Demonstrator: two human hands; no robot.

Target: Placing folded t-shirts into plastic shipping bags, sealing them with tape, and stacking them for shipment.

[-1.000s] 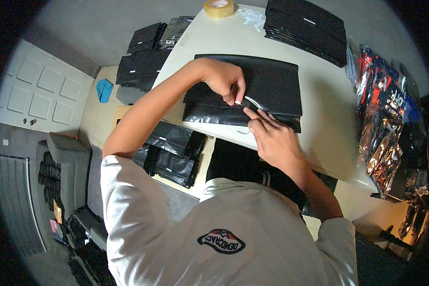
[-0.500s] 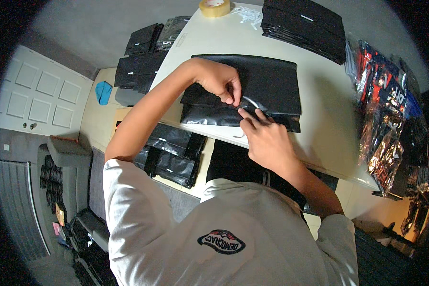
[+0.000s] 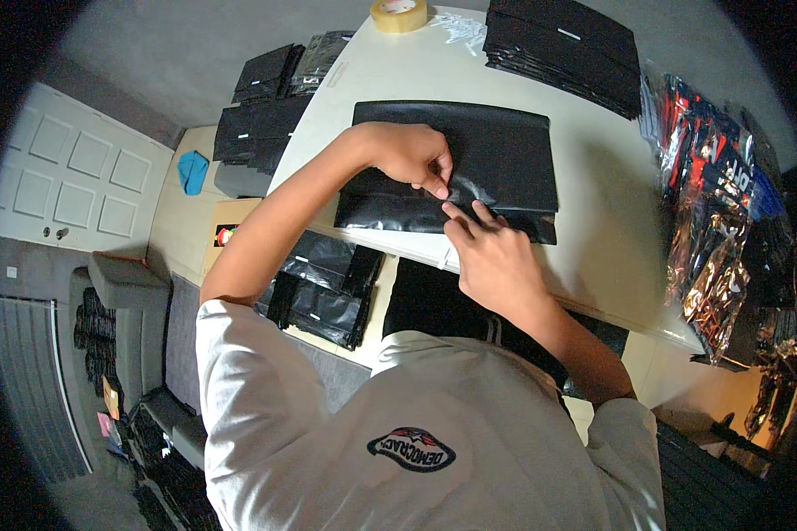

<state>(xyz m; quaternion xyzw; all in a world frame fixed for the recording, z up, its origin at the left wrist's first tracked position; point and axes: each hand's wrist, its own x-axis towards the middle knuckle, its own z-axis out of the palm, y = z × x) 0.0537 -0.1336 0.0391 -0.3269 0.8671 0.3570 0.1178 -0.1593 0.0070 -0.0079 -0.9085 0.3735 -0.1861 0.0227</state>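
Observation:
A flat black plastic bag (image 3: 496, 146) lies on the white table in front of me, its near edge folded into a glossy flap (image 3: 385, 212). My left hand (image 3: 412, 159) is over the bag's middle, thumb and forefinger pinched together at the flap's upper edge. Whatever is between those fingertips is too small to make out. Close beside them, my right hand (image 3: 496, 261) rests on the flap with forefinger and middle finger stretched out and apart. A thin white strip (image 3: 450, 259) shows at the table's near edge, left of my right hand.
On the table (image 3: 615, 212) a roll of clear tape (image 3: 398, 14), small white pieces (image 3: 460, 30) and a stack of black bags (image 3: 562, 49) sit at the far side. More black packs (image 3: 319, 292) lie below the left edge. Clear-wrapped garments (image 3: 713, 203) are piled along the right.
My left fingertips have shifted slightly right, nearer my right forefinger. A bright curved line on the flap has changed to a dull sheen. My right hand has barely moved.

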